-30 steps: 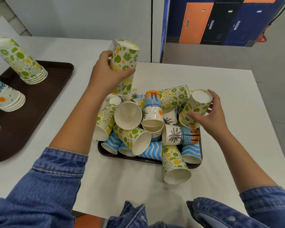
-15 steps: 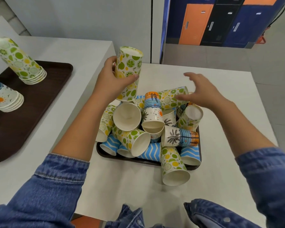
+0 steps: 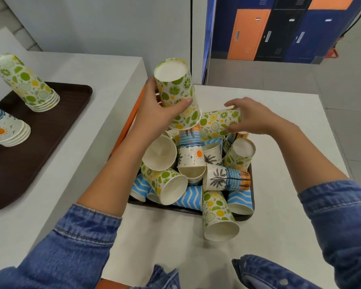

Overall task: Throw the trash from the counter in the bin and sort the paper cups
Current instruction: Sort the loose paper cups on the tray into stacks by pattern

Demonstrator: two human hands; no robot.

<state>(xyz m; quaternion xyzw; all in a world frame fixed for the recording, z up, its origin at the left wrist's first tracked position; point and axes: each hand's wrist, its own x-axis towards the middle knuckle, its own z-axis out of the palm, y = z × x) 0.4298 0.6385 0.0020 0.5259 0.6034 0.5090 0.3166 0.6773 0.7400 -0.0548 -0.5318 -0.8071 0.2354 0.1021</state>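
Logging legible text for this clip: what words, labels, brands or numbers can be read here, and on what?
None can be read.
Paper cups: printed pictures only, no lettering visible.
Locker doors: small plates, too blurred to read.
Brown tray: no marking visible.

White table (image 3: pixel 279 243) carrying a dark tray (image 3: pixel 243 216) heaped with loose paper cups (image 3: pixel 193 163); one lime-print cup (image 3: pixel 218 215) overhangs the tray's near edge (mouth toward the viewer). Adjoining white counter (image 3: pixel 75 155), left, carrying a brown tray (image 3: pixel 40 134) with inverted stacks: a lime-print stack (image 3: pixel 27 84) and a sun-print stack (image 3: pixel 5 130).
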